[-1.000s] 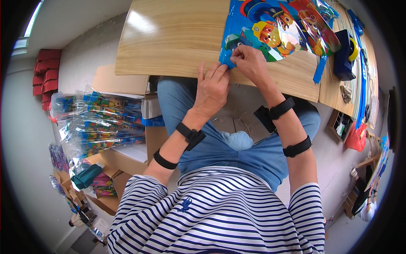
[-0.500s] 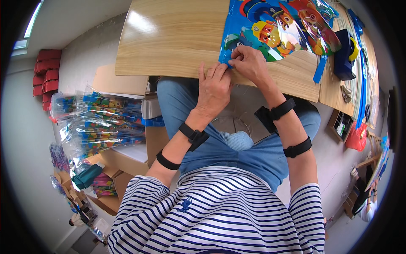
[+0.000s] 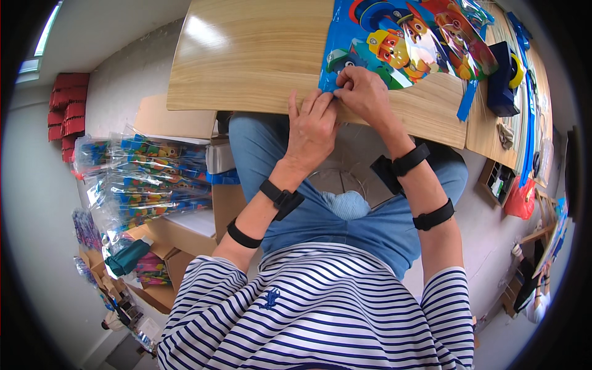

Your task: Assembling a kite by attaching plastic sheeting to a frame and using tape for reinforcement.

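A glossy blue printed sheet (image 3: pixel 394 52) with cartoon dogs lies on the wooden table, its narrow corner near the front edge. At that corner, my right hand (image 3: pixel 365 92) pinches the sheet's edge between thumb and fingertips. My left hand (image 3: pixel 311 126) is just left of it, fingers bent and pressed on the tip of the same corner. The fingertips of both hands almost touch. What lies under the left fingers is hidden.
A dark blue tape dispenser (image 3: pixel 502 80) with a yellow roll stands at right, near a blue strip (image 3: pixel 467 102) hanging over the table (image 3: pixel 246 61). Clear-wrapped printed packs (image 3: pixel 157 176) are stacked at left above an open cardboard box (image 3: pixel 176 271). Red boxes (image 3: pixel 66 111) stand farther back.
Hardly anything differs. The fingers of both hands shift very slightly at the sheet's corner.
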